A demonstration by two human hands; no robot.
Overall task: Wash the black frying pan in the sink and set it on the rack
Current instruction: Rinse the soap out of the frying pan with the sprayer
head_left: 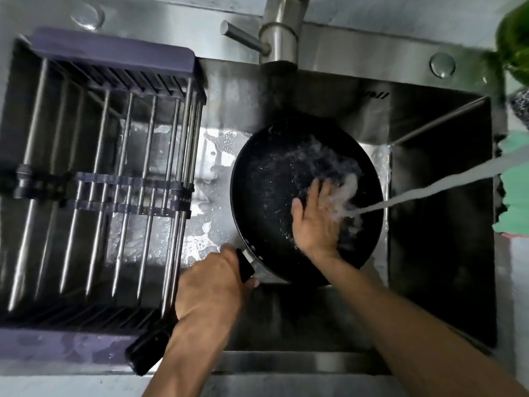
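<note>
The black frying pan [269,179] sits tilted inside the steel sink [429,253], its inside wet and splashed. My left hand [211,285] is closed around the pan's black handle at the lower left of the pan. My right hand [317,216] lies flat inside the pan with fingers spread, rubbing its surface. A stream of water [429,187] comes in from the right and hits the pan by my right fingers. The rack [100,179], steel bars in a purple frame, spans the left half of the sink and holds nothing.
The steel faucet [279,32] with its lever stands at the back centre. A green object [515,38] is at the top right, and a green cloth [515,190] lies on the sink's right edge. Foam and water cover the sink floor beside the pan.
</note>
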